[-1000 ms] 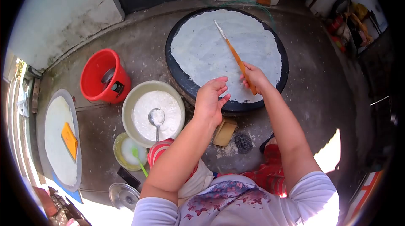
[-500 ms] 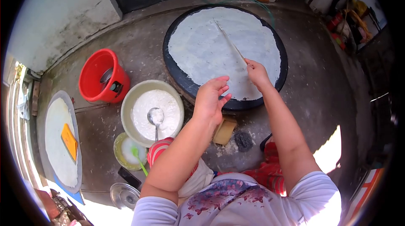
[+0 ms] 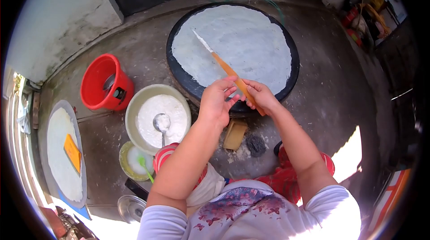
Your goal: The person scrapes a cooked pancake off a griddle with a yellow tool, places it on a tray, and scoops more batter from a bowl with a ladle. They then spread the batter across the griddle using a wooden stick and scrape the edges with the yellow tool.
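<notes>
Orange covers most of the long spatula, whose narrow far part is smeared white; the right hand pinches it near its lower end. Over the past 0.5 s it has come back toward the left hand, and its flat face now shows instead of its edge. That suggests the 2 hands are busy with the tool itself, with work on the pale sheet paused. The left fingers are loosely spread and curled; I cannot tell whether any touch the spatula. Its tip overlaps the sheet on the black griddle, but contact is unclear. Both hands hide part of the griddle's near rim, and the ladle is partly sunk in white batter.
</notes>
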Demonstrator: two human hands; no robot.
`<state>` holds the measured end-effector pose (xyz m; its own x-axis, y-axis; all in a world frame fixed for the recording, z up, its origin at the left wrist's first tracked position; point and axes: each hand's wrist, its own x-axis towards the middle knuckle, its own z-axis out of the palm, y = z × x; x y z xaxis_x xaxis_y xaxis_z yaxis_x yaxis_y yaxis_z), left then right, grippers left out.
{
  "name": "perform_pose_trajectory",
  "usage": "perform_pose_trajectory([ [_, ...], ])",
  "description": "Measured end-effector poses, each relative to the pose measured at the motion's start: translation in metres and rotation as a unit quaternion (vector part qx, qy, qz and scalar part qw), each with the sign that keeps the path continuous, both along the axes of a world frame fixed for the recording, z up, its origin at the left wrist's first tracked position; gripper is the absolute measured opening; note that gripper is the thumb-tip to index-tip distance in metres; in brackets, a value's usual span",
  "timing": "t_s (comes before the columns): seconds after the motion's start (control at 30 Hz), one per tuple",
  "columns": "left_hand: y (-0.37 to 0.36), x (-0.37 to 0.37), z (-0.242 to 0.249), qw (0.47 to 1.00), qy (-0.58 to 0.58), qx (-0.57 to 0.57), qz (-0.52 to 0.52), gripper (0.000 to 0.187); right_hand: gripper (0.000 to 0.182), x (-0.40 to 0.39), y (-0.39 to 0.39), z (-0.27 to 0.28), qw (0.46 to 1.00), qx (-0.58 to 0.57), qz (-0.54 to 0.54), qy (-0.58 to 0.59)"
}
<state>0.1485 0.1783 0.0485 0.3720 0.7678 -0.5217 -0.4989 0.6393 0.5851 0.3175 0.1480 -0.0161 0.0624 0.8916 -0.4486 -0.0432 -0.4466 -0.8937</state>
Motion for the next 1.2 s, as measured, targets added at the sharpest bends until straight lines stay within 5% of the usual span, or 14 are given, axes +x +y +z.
perform_pose_trajectory([
  [0.27,-0.001,-0.006,0.008,1.000,0.010,0.000,0.000,0.027,0.036,0.068,-0.062,-0.025,0.959,0.031,-0.283,-0.002],
  [0.53,-0.004,-0.004,0.009,1.000,0.014,-0.002,-0.008,0.028,0.033,0.095,-0.114,-0.041,0.919,-0.015,-0.329,-0.217],
  [0.7,-0.012,-0.002,0.010,1.000,0.013,-0.001,-0.021,0.029,0.031,0.106,-0.103,-0.059,0.873,0.065,-0.229,-0.425],
  [1.03,-0.013,0.000,0.008,0.999,0.029,0.014,-0.024,0.028,0.032,0.096,-0.110,-0.056,0.901,0.076,-0.208,-0.374],
  [1.2,-0.012,-0.001,0.010,0.999,0.025,0.012,-0.022,0.029,0.033,0.085,-0.138,0.006,0.948,-0.064,-0.267,-0.163],
])
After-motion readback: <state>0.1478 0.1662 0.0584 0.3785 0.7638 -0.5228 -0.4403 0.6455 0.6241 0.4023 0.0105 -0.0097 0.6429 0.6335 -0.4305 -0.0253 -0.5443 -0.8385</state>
